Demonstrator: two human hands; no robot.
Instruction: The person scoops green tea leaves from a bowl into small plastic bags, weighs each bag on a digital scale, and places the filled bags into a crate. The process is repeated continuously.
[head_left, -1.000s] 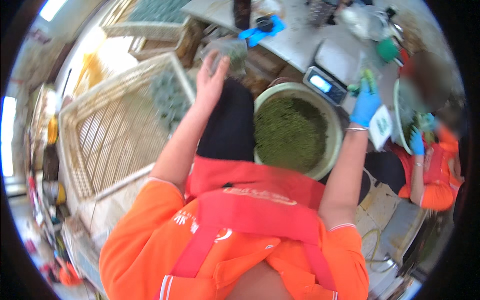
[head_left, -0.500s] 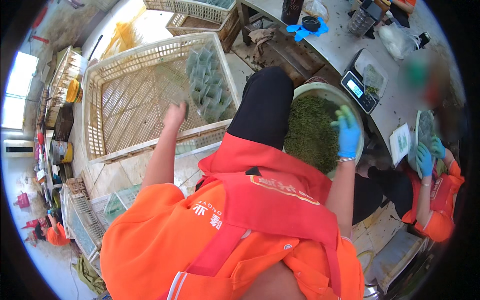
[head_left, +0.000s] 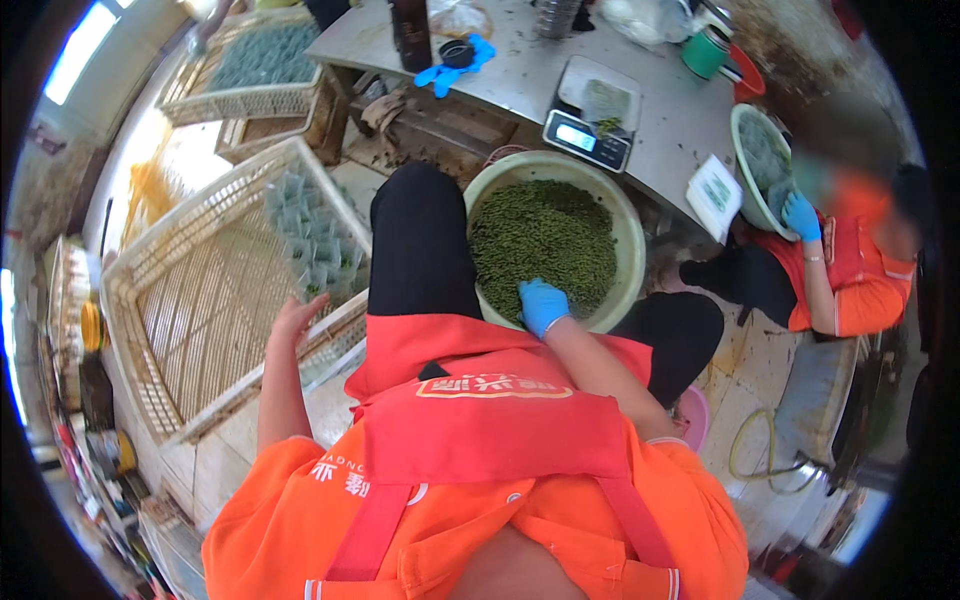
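Observation:
My right hand point(head_left: 543, 305), in a blue glove, is down at the near side of a pale round tub point(head_left: 632, 240). Its fingers curl together into small green berries that look like peppercorns point(head_left: 545, 225); the fingertips are buried. My bare left hand point(head_left: 295, 318) hovers at the near right edge of a cream plastic crate point(head_left: 175, 250), fingers apart and holding nothing that I can see. Close to it, rows of small clear bags point(head_left: 310, 225) with greenish contents stand along the right side of the crate.
A metal table point(head_left: 500, 60) holds a digital scale point(head_left: 590, 138) with a bag on it, a blue glove point(head_left: 440, 78) and a dark bottle point(head_left: 408, 35). To the right, a co-worker's gloved hand point(head_left: 800, 213) touches another tub point(head_left: 742, 165). Stacked crates point(head_left: 245, 105) stand far left.
My right hand has gone from above the tub's right side down into the berries. My left hand has moved toward the crate's near edge; the small dark item in it is gone. The view has turned right.

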